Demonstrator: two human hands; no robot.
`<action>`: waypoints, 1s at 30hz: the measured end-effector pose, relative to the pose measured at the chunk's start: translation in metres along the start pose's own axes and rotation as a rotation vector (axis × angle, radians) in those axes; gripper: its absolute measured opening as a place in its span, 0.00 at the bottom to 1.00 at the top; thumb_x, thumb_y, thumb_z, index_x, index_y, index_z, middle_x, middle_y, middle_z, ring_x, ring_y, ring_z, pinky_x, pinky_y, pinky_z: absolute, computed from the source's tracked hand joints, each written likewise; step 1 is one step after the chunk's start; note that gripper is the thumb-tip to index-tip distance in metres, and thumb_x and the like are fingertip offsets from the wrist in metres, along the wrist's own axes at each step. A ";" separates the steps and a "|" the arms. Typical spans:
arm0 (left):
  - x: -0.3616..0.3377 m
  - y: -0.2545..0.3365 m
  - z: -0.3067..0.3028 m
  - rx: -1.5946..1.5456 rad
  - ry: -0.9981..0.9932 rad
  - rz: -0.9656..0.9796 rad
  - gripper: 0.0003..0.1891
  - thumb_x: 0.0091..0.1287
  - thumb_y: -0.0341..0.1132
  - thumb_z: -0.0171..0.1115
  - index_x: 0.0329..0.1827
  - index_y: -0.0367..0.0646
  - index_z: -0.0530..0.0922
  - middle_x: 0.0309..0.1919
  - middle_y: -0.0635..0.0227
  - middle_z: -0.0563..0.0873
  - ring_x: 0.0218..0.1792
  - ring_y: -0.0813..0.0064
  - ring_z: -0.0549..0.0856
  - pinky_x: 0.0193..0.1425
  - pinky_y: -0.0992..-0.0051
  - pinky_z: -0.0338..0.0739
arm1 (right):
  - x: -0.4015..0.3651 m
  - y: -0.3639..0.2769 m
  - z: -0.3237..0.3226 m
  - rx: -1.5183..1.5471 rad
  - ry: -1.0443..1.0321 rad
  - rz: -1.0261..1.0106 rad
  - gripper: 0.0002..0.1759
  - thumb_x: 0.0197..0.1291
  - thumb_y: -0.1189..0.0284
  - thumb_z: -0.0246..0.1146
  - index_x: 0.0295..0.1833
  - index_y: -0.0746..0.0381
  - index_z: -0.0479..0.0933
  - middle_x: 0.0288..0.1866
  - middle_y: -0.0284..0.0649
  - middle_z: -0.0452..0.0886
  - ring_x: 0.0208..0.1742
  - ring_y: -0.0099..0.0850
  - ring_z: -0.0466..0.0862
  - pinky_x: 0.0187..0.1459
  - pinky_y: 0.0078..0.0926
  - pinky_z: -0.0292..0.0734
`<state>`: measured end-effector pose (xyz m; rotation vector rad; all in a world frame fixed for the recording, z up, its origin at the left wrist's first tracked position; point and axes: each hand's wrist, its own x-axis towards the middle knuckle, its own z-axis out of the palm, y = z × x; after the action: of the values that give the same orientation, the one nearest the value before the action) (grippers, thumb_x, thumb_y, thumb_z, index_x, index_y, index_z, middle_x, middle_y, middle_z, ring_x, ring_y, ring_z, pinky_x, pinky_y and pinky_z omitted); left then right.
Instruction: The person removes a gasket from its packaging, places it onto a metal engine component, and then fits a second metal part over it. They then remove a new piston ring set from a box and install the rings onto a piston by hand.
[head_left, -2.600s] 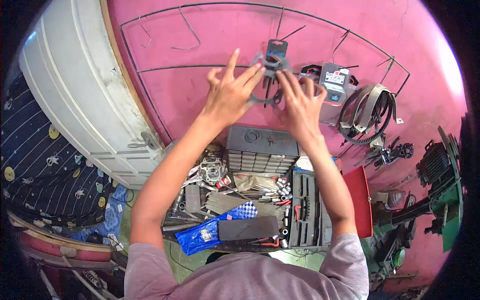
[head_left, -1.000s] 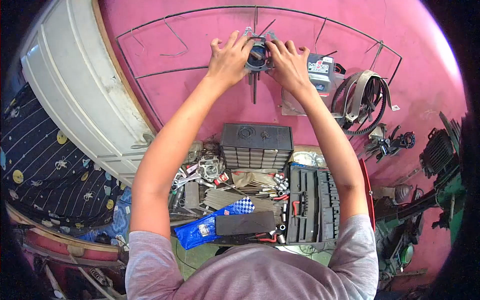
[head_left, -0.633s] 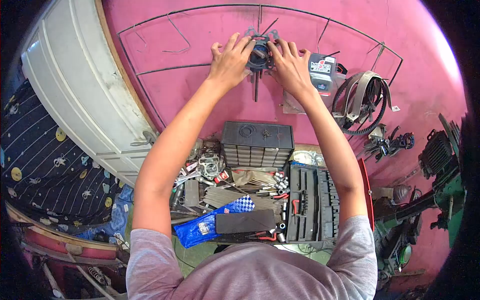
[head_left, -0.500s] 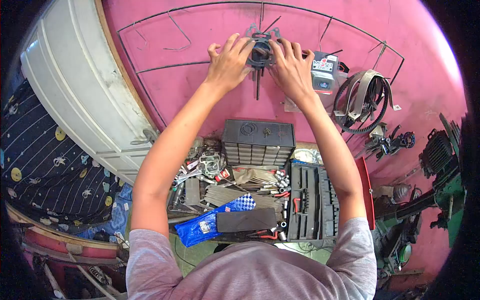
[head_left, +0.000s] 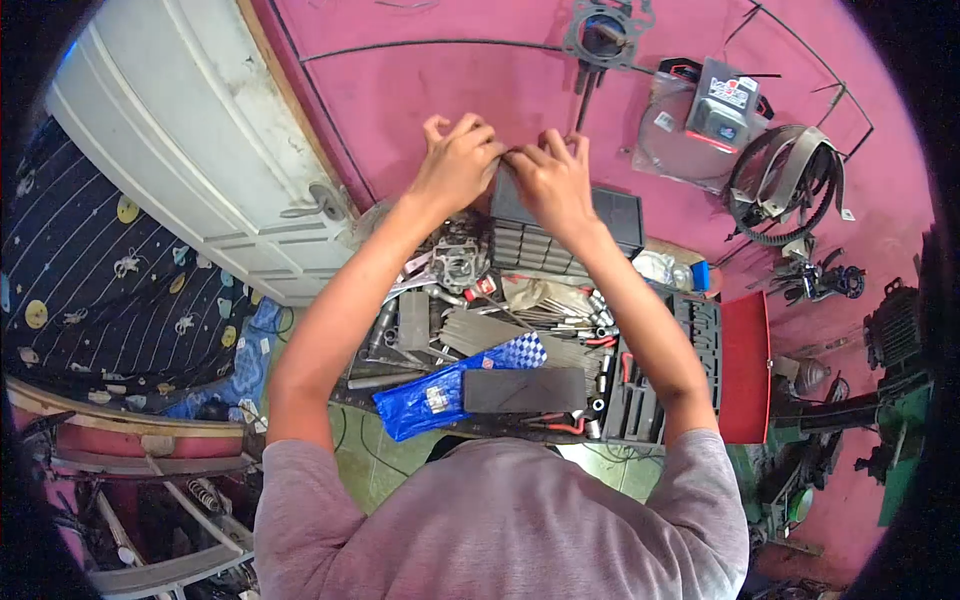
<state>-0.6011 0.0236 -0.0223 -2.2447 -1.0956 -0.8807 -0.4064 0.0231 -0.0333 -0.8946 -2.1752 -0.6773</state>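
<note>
My left hand (head_left: 460, 165) and my right hand (head_left: 553, 182) are raised close together before the pink wall, fingertips almost meeting. Both have curled fingers and look pinched, but anything between the fingertips is too small or hidden to name. Just beyond and below them stands a dark drawer cabinet (head_left: 610, 212), its top partly covered by my right hand. Above my hands, grey metal gaskets (head_left: 572, 40) hang from the wire rack (head_left: 430, 43) on the wall.
Sockets, rods and a blue plastic bag (head_left: 420, 402) crowd the bench, with a dark block (head_left: 525, 390) at its front. A toolbox with a red lid (head_left: 745, 370) lies right. Packets (head_left: 722, 105) and belts (head_left: 790, 185) hang right; a white door (head_left: 190, 130) stands left.
Both hands have left the hanging gaskets and come down, closer together, near the cabinet top. The gaskets now hang free of my fingers. The view has shifted, with the wall items appearing further right.
</note>
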 end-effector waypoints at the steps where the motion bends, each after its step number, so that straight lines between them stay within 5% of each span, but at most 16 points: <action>1: -0.015 -0.002 0.006 -0.018 -0.060 -0.030 0.08 0.61 0.34 0.70 0.42 0.49 0.89 0.44 0.75 0.86 0.59 0.72 0.81 0.62 0.47 0.63 | -0.006 -0.011 0.008 0.018 -0.053 0.010 0.11 0.52 0.69 0.70 0.43 0.54 0.84 0.40 0.31 0.84 0.56 0.37 0.78 0.62 0.56 0.66; 9: -0.136 -0.018 0.082 -0.068 -0.335 -0.231 0.10 0.58 0.29 0.67 0.42 0.48 0.89 0.46 0.72 0.87 0.60 0.66 0.79 0.64 0.41 0.64 | -0.062 -0.082 0.115 0.093 -0.310 0.062 0.07 0.56 0.69 0.65 0.37 0.57 0.86 0.40 0.34 0.87 0.58 0.38 0.78 0.62 0.53 0.66; 15: -0.174 -0.019 0.119 -0.028 -0.476 -0.351 0.11 0.60 0.28 0.64 0.44 0.47 0.89 0.53 0.66 0.87 0.69 0.58 0.76 0.71 0.37 0.60 | -0.080 -0.113 0.164 -0.099 -0.475 -0.028 0.08 0.57 0.68 0.63 0.32 0.57 0.87 0.37 0.34 0.88 0.56 0.33 0.79 0.60 0.37 0.67; 22: -0.186 -0.027 0.139 0.009 -0.497 -0.353 0.12 0.61 0.28 0.64 0.46 0.47 0.89 0.53 0.66 0.87 0.71 0.59 0.74 0.72 0.38 0.60 | -0.085 -0.118 0.204 -0.212 -0.570 -0.039 0.12 0.62 0.65 0.62 0.36 0.56 0.90 0.38 0.38 0.92 0.66 0.39 0.79 0.69 0.42 0.61; 30: -0.202 -0.039 0.153 -0.039 -0.472 -0.347 0.14 0.56 0.26 0.68 0.46 0.46 0.89 0.51 0.68 0.88 0.66 0.62 0.78 0.70 0.44 0.60 | -0.092 -0.116 0.224 -0.209 -0.667 -0.068 0.12 0.63 0.65 0.61 0.36 0.53 0.91 0.40 0.38 0.92 0.68 0.42 0.78 0.75 0.44 0.57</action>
<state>-0.6770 0.0447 -0.2660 -2.4016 -1.7308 -0.5032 -0.5317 0.0634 -0.2674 -1.3003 -2.7627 -0.7183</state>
